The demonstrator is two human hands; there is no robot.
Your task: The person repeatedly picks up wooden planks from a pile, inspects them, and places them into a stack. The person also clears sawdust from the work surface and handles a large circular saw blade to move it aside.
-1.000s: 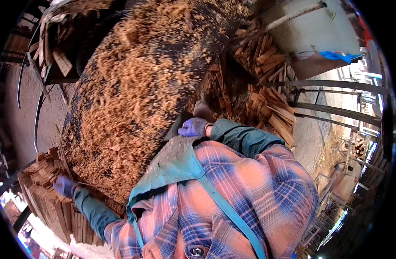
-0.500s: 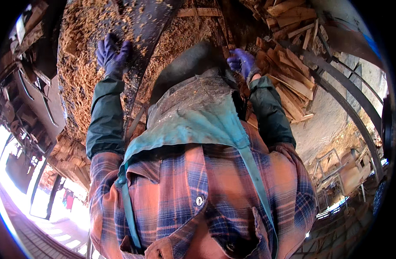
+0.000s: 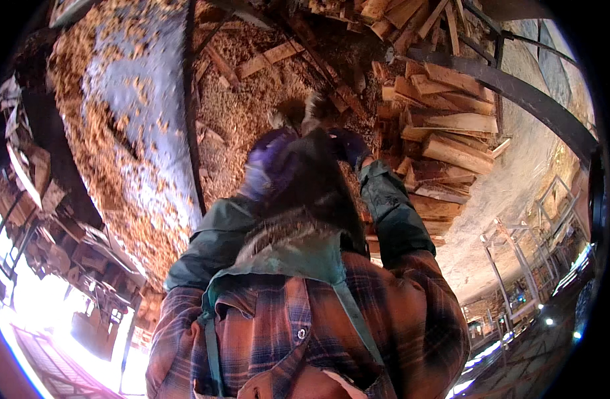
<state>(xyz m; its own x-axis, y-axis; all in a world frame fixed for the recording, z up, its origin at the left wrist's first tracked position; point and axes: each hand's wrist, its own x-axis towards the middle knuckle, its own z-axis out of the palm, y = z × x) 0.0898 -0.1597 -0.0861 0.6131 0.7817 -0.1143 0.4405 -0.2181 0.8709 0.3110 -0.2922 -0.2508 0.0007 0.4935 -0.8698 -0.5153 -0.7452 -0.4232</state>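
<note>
My left hand (image 3: 270, 166), in a purple glove, is down at the left edge of my dark, dusty apron (image 3: 305, 193). Motion smears it and its fingers are hard to make out. On the apron's other side is my right hand (image 3: 349, 145), also purple-gloved, its fingers dark and partly hidden. Whether either hand grips the apron cloth cannot be seen. Green sleeve covers run up both forearms. Past the hands, the tips of my footwear (image 3: 310, 112) show over a floor strewn with wood chips (image 3: 242, 126).
Left of me slopes a grey metal surface (image 3: 142, 100) coated with sawdust, its dark edge running beside my left arm. To the right are stacked split wood pieces (image 3: 451, 126) and a curved dark metal bar (image 3: 537, 100). Loose boards (image 3: 268, 60) lie ahead on the floor.
My left hand has left the sawdust-covered surface and come in to the apron. My right hand has moved inward and down from beside the wood stack. The whole view has shifted.
</note>
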